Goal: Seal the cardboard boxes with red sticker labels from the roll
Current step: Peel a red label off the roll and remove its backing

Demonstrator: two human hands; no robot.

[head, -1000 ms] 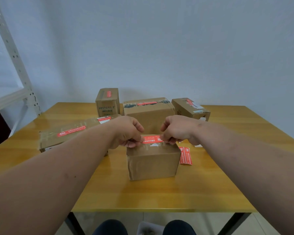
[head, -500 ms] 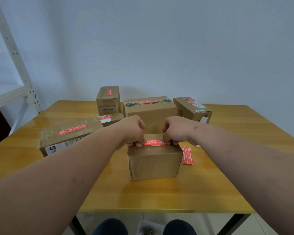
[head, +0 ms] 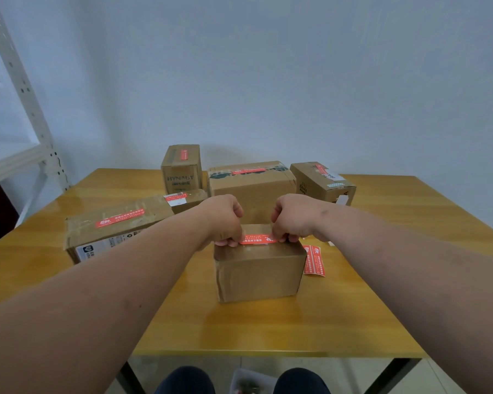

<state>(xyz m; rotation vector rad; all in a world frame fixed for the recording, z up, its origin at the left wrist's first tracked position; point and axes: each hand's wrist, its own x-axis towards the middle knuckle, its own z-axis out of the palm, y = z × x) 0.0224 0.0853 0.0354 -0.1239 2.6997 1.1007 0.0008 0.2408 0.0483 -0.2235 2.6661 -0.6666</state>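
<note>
Pale blue-grey wall forms the background, with a white perforated metal rack [head: 17, 89] at the far left. A glossy yellow wooden worktop [head: 268, 328] carries all the cartons.

The nearest cardboard box [head: 258, 273] stands at the centre of the worktop, close to the person. A red sticker label [head: 258, 239] lies lengthwise across the box's top face. The left hand [head: 225, 220] has its fingers curled downward, with the fingertips on the label's left end. The right hand [head: 293, 218] is curled the same way, with its fingertips on the label's right end. Whether the fingers pinch the label or only press it flat cannot be told. Both forearms extend from the lower corners toward the box.

A strip of red labels [head: 313, 260] lies flat on the worktop just beside the box's right side.

Five further cartons occupy the rear and left of the worktop:
- a long flat box [head: 111, 231] at the left, bearing a red label on top;
- a small low box [head: 187, 199] behind it, also labelled;
- an upright box printed HYNAUT [head: 182, 169];
- a wide box [head: 251, 186] at centre rear, with a red label on top;
- an angled box [head: 322, 182] at the right rear, labelled red.

The person's dark-clad knees [head: 185, 381] show below the worktop edge.
</note>
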